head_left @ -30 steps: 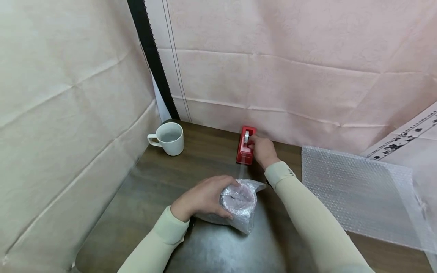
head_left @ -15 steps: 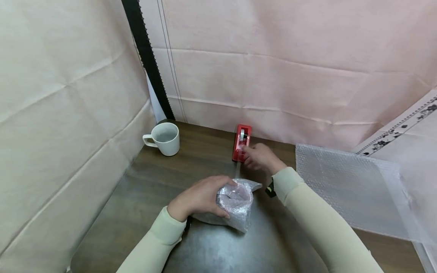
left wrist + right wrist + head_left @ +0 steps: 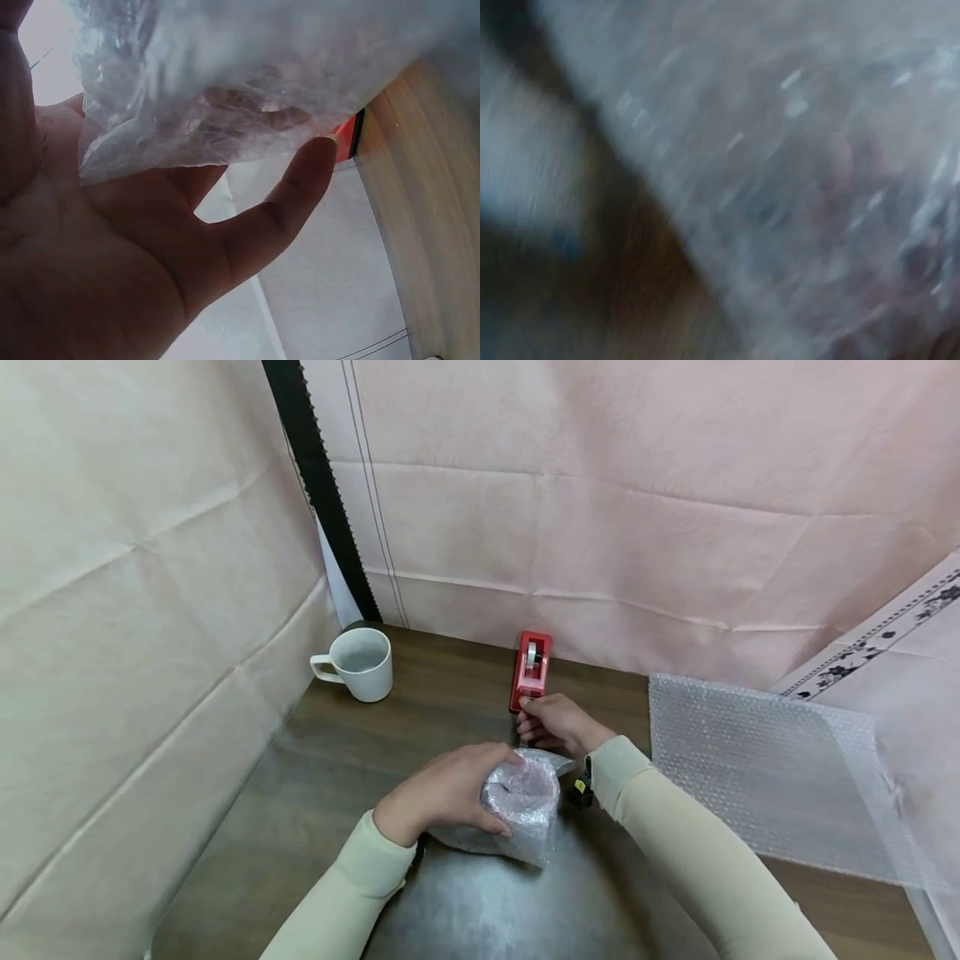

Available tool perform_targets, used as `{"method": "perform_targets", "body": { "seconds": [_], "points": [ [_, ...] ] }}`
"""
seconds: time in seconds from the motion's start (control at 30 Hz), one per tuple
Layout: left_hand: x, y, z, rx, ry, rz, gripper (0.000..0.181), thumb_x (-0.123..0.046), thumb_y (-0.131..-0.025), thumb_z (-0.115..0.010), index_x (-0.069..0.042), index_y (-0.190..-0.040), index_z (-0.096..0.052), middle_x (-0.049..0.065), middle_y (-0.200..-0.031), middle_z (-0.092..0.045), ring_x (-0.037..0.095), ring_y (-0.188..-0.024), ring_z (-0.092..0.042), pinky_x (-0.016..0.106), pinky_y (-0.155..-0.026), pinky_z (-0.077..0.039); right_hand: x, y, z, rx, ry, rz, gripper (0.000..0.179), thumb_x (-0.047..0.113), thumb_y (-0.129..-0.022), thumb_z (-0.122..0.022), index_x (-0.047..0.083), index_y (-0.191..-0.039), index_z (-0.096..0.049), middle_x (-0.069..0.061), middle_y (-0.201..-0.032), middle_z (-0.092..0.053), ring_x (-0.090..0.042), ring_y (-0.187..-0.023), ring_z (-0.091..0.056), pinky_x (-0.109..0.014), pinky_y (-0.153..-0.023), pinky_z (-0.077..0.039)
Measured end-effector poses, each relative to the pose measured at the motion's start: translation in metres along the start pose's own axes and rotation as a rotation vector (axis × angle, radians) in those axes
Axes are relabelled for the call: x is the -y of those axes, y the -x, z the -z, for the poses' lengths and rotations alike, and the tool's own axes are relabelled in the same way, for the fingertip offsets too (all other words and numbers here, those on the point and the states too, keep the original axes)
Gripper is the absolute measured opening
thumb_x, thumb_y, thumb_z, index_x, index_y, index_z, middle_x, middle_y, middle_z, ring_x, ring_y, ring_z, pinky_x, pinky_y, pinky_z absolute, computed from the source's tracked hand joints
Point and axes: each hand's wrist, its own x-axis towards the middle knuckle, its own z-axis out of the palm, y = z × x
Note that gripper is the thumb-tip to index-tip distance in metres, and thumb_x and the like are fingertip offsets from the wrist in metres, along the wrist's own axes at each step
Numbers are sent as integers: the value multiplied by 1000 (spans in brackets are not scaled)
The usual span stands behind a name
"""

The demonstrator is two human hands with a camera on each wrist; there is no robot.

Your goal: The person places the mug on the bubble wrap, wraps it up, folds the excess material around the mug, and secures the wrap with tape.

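My left hand (image 3: 453, 793) grips a bubble-wrapped bundle (image 3: 525, 810) on the table, its fingers and thumb curled round the side. What lies inside the wrap is hard to make out. Behind the bundle stands a red tape dispenser (image 3: 531, 664). At its front end my right hand (image 3: 558, 722) pinches the clear tape (image 3: 523, 743), which runs towards the bundle. In the left wrist view the bundle's crinkled wrap (image 3: 217, 97) lies against the left hand (image 3: 150, 240). Blurred bubble wrap (image 3: 780, 150) fills most of the right wrist view; the right fingers are hidden there.
A white mug (image 3: 362, 664) stands at the table's back left corner. A flat sheet of bubble wrap (image 3: 750, 777) lies on the right. Pale cloth (image 3: 622, 518) hangs along the back and left edges of the wooden table (image 3: 300, 827).
My right hand has come from beside the tape roll down to the dispenser's front end, nearer the bundle. The left hand keeps its grip on the bundle. The view has shifted slightly.
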Motion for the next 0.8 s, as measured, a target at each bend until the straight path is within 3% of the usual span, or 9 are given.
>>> {"method": "perform_targets", "body": {
  "seconds": [0.13,0.37,0.8],
  "points": [
    [-1,0,0,-5,-19,1,84,-37,-80,-107,-18,-148,-63,7,-153,-70,27,-140,-69,52,-117,-58,0,-3,1,-15,33,-6,42,41,-120,-56,6,-109,-76,6,-83,-77,-12,-83,-75,-33,-78,-59],
    [0,-2,-3,-29,-14,5,84,-33,-79,-107,-14,-149,-63,9,-154,-70,29,-141,-69,52,-120,-57,5,-9,3,-21,48,-70,37,38,-119,-58,7,-110,-77,3,-89,-79,-16,-96,-74,-43,-98,-56],
    [0,-2,-3,-48,-35,17,85,-37,-78,-108,-17,-148,-63,8,-154,-70,28,-139,-70,53,-117,-59,8,-11,3,-8,26,-105,33,33,-118,-60,4,-115,-77,1,-90,-81,-18,-99,-76,-44,-105,-53]
  ]
}}
